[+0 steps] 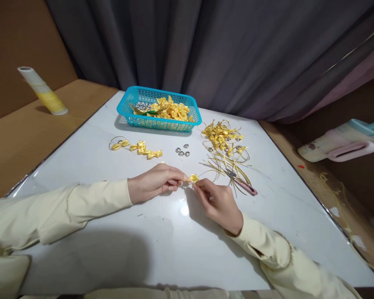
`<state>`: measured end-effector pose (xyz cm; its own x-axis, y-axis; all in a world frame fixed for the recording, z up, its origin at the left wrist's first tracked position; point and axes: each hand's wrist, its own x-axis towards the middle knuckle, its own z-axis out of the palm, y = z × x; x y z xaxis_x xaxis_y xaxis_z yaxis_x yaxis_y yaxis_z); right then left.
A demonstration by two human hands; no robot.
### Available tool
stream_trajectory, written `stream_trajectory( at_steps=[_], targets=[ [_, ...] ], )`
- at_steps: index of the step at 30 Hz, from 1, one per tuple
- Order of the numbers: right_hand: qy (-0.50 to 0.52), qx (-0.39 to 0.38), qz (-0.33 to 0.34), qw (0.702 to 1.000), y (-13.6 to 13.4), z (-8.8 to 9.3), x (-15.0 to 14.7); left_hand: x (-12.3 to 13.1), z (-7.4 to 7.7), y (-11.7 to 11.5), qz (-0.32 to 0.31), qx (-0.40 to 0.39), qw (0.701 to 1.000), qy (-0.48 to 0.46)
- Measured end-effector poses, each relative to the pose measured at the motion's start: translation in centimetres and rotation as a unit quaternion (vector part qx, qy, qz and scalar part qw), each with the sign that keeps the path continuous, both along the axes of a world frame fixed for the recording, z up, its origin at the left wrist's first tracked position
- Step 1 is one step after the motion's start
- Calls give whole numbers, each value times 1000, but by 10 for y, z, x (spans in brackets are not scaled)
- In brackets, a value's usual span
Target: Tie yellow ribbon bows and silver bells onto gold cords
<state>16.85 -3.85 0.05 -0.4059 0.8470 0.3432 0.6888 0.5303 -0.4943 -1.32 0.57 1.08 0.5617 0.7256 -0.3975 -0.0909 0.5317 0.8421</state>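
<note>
Between my two hands, just above the white table, is a small yellow ribbon bow [193, 177]. The fingers of my left hand [160, 180] are closed on the bow's left side. My right hand [216, 201] pinches at its right side, where a thin gold cord seems to run; the fingertips hide most of the detail. Beyond my left hand lie several loose yellow bows [140, 147] and one bow on a cord loop [119, 144]. Silver heart-shaped beads [182, 151] rest ahead of my hands. Cut gold cords [220, 164] lie beyond my right hand, with pink-handled scissors [241, 182] on them.
At the back of the table [162, 257] stands a blue basket [158, 125] of yellow bows and silver beads. A pile of corded bows [221, 135] lies to its right. A yellow-wrapped tube [45, 93] stands at left, and a tumbler [339, 141] at right. Dark curtains [187, 45] hang behind.
</note>
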Motion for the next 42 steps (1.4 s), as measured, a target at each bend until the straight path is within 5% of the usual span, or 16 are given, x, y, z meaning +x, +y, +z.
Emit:
stream_trajectory(
  at_steps=[6, 10, 17, 27, 42],
  targets=[
    [4, -103, 10, 995, 3, 6, 0, 0, 5, -10, 19, 186, 978, 91],
    [10, -147, 14, 989, 2, 8, 0, 2, 10, -15, 28, 238, 962, 134],
    [3, -122, 41, 992, 3, 6, 3, 3, 4, -18, 55, 317, 935, 151],
    [-96, 74, 80, 989, 0, -6, 9, 2, 7, -18, 43, 333, 929, 154],
    [-118, 87, 88, 985, -1, -10, 7, 2, 6, -12, -10, 236, 962, 135]
  ],
)
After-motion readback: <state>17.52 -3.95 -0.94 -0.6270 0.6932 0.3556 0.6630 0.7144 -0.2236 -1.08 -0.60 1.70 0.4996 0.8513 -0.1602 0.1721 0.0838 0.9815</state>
